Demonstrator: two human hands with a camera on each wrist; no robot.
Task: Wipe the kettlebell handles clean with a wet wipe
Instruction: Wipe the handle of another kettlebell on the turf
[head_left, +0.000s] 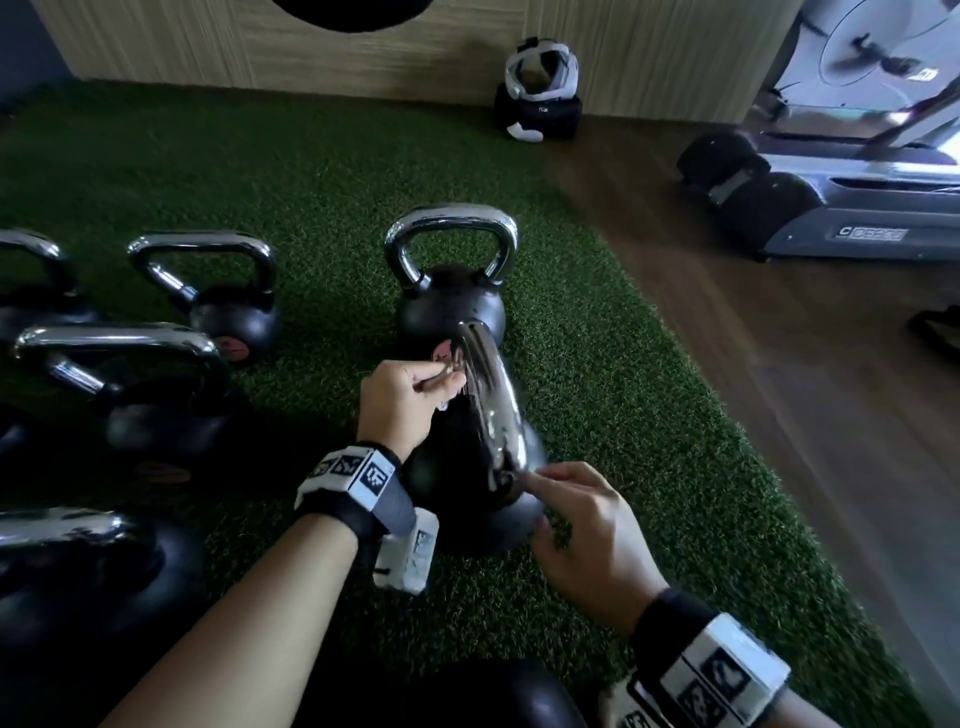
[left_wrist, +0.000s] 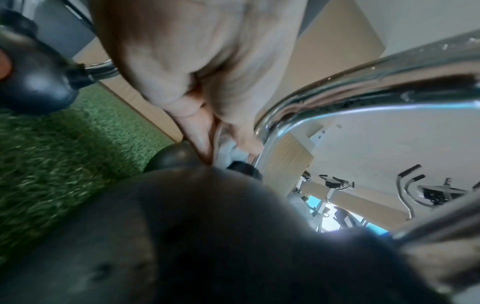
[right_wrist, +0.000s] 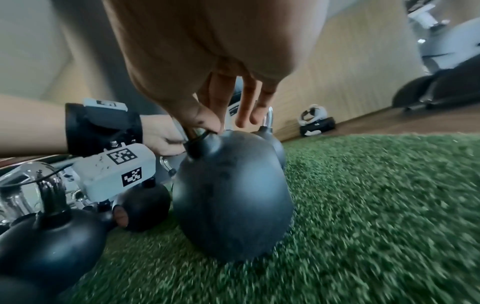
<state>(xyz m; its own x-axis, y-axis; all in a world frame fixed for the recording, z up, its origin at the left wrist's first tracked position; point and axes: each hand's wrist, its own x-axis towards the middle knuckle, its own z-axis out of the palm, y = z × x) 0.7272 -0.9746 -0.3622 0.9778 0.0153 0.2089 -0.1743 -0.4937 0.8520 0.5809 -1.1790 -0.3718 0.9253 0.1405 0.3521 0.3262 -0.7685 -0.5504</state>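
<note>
Kettlebell: black round iron kettlebell (head_left: 467, 499) w/ chrome handle (head_left: 493, 400), on green turf (head_left: 649, 395), centre.
L hand (head_left: 400, 405): pinches pale wet wipe (left_wrist: 227, 153) at handle's far end.
R hand (head_left: 587, 540): thumb + forefinger at handle's near base; grip unclear.
Nearby: other chrome-handled kettlebells (head_left: 228, 296) on the left.
</note>
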